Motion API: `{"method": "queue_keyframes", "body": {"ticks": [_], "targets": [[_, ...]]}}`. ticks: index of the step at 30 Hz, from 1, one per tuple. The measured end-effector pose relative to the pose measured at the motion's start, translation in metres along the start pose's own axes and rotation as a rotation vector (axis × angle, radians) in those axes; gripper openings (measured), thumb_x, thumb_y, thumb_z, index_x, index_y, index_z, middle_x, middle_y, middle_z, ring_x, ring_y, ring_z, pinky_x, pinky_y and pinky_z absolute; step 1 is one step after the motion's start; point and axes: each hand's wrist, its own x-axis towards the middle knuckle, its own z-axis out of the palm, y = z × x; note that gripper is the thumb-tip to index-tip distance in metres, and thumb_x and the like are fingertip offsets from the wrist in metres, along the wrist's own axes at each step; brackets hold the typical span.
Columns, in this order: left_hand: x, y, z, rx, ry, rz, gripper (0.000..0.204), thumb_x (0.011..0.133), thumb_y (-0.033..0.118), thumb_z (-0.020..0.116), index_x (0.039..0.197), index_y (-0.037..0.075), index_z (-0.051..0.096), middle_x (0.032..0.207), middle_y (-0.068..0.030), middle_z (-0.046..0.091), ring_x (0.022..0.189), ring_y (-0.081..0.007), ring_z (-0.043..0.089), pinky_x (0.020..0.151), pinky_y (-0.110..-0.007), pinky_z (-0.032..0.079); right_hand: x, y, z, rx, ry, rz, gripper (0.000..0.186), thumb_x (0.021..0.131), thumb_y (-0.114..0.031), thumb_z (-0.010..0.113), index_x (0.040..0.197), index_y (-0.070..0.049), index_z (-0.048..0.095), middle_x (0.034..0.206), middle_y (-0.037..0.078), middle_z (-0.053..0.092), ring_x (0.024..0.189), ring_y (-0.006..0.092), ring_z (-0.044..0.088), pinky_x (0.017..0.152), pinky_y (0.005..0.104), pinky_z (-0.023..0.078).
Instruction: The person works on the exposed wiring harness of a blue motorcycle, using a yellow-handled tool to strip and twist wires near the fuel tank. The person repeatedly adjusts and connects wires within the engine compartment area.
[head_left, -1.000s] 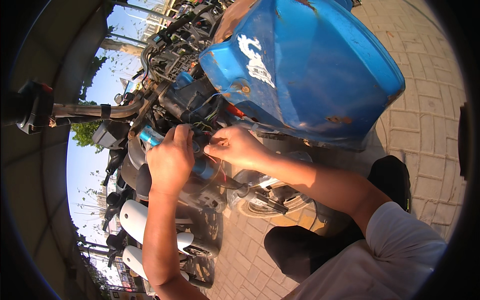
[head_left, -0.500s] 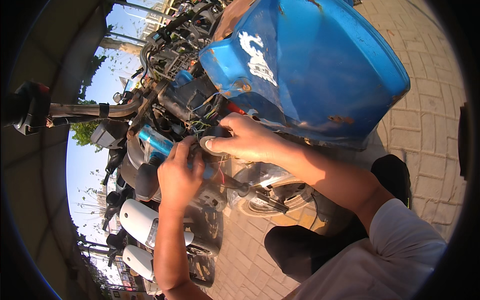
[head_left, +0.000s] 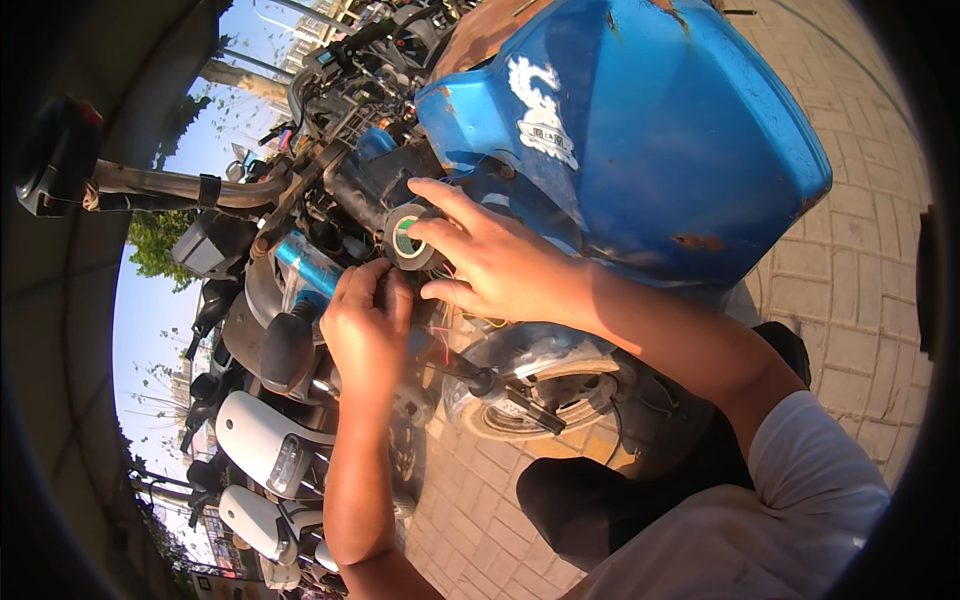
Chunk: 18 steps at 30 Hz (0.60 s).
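Note:
My left hand has its fingers curled and pinched among thin wires below a roll of dark tape with a green and cream core; what it grips is hidden. My right hand reaches over from the right, index finger raised, thumb apart, another finger hooked at the roll's core, holding it. They are in the exposed front of a scooter, by a cyan tube, a handlebar and a rusty blue panel with a white dragon decal.
Other parked two-wheelers with white covers line the lower left, and more stand densely at the top. Below are the scooter's wheel, brick paving and my dark-trousered knee. A dark canopy edge curves along the left.
My right hand has risen and spread its fingers at the tape roll, whose core now shows. My left hand has shifted slightly right. The view has shifted a little.

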Motion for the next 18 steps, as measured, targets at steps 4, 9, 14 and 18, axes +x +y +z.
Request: {"method": "queue_keyframes", "body": {"ticks": [4, 9, 14, 18], "targets": [[0.002, 0.004, -0.002, -0.035, -0.064, -0.041, 0.017, 0.089, 0.014, 0.072, 0.098, 0.0, 0.071, 0.089, -0.0161, 0.071, 0.073, -0.0348, 0.069, 0.067, -0.039, 0.054, 0.003, 0.001, 0.006, -0.189, -0.013, -0.087, 0.04, 0.084, -0.018, 0.078, 0.114, 0.002, 0.06, 0.145, 0.023, 0.041, 0.113, 0.041, 0.06, 0.089, 0.0449, 0.055], [0.002, 0.005, 0.002, -0.063, -0.006, -0.171, 0.016, 0.089, 0.015, 0.071, 0.096, 0.0, 0.071, 0.08, -0.0152, 0.07, 0.067, -0.0234, 0.068, 0.066, -0.035, 0.054, 0.025, -0.009, 0.001, -0.223, -0.131, -0.007, 0.03, 0.083, -0.014, 0.077, 0.104, 0.001, 0.062, 0.135, 0.023, 0.049, 0.108, 0.0401, 0.063, 0.086, 0.0449, 0.055], [0.01, 0.001, -0.004, -0.24, 0.027, -0.317, 0.016, 0.092, 0.014, 0.069, 0.094, -0.002, 0.07, 0.074, -0.0104, 0.07, 0.065, -0.0107, 0.061, 0.064, -0.029, 0.051, -0.027, -0.04, -0.041, 0.201, -0.153, -0.097, 0.03, 0.08, -0.011, 0.08, 0.102, -0.001, 0.062, 0.129, 0.021, 0.052, 0.1, 0.0378, 0.063, 0.081, 0.0443, 0.054], [0.009, 0.011, -0.014, 0.071, -0.146, -0.256, 0.022, 0.092, 0.026, 0.072, 0.091, 0.004, 0.072, 0.08, -0.0135, 0.072, 0.067, -0.0273, 0.069, 0.065, -0.037, 0.053, -0.102, -0.016, -0.059, 0.34, -0.757, 0.066, 0.028, 0.086, -0.025, 0.074, 0.098, -0.002, 0.065, 0.123, 0.019, 0.055, 0.11, 0.0363, 0.058, 0.09, 0.0473, 0.049]]}}
